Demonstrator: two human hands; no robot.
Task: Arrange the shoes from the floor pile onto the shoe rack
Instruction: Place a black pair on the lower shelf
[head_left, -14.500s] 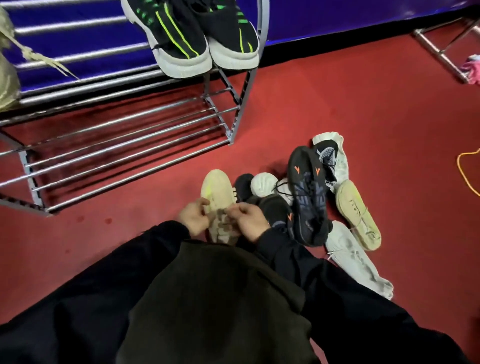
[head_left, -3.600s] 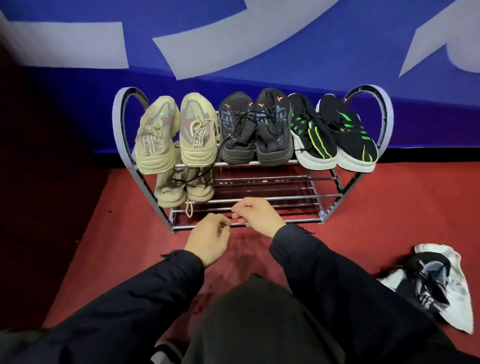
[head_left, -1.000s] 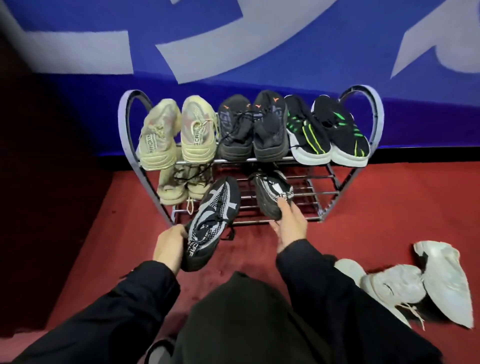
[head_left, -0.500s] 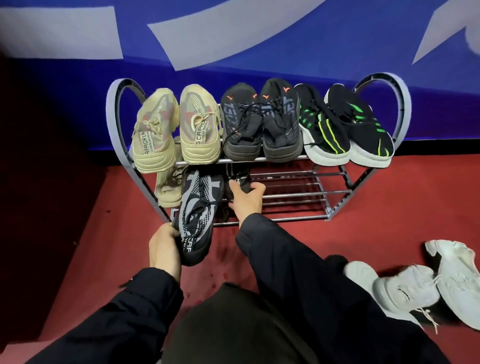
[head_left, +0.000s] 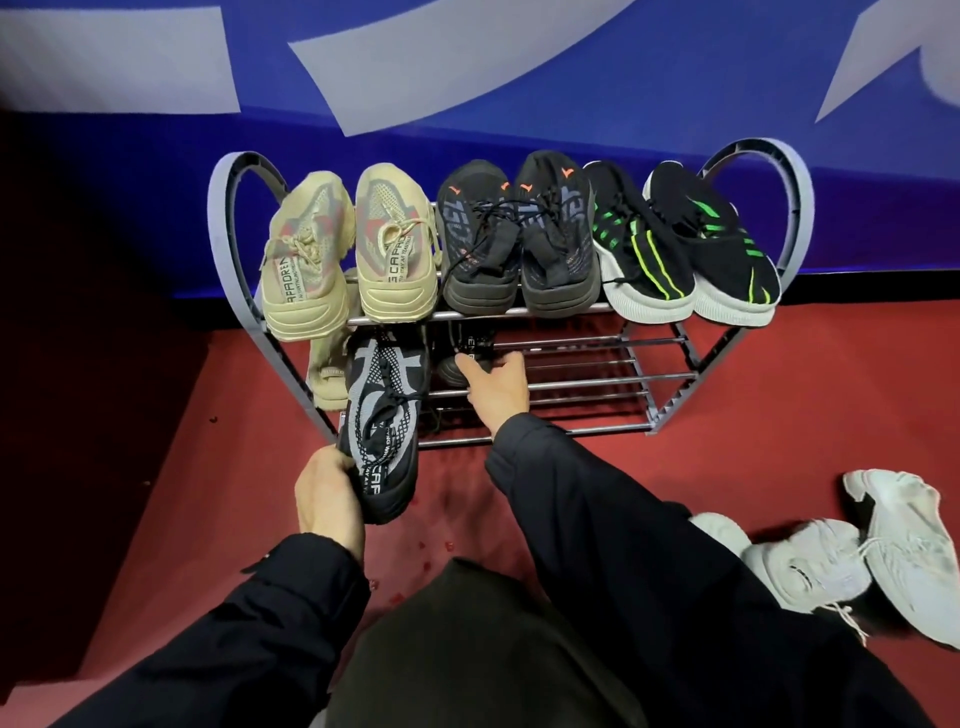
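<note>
While my left hand (head_left: 328, 501) grips the heel of a black-and-grey shoe (head_left: 384, 423) angled toward the rack's (head_left: 587, 382) lower shelf, my right hand (head_left: 497, 383), fingers spread, presses its mate (head_left: 465, 356) onto that shelf. White shoes (head_left: 852, 561) lie on the floor (head_left: 727, 467).

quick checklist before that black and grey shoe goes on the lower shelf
1. Left hand grips the black and grey shoe by its heel: ok.
2. Its mate seated on the lower shelf under the right hand: cannot tell, partly hidden.
3. Slot between beige shoe and mate free: cannot tell.
4. Top shelf full, three pairs: ok.
5. White shoes still on floor: not ok.
</note>
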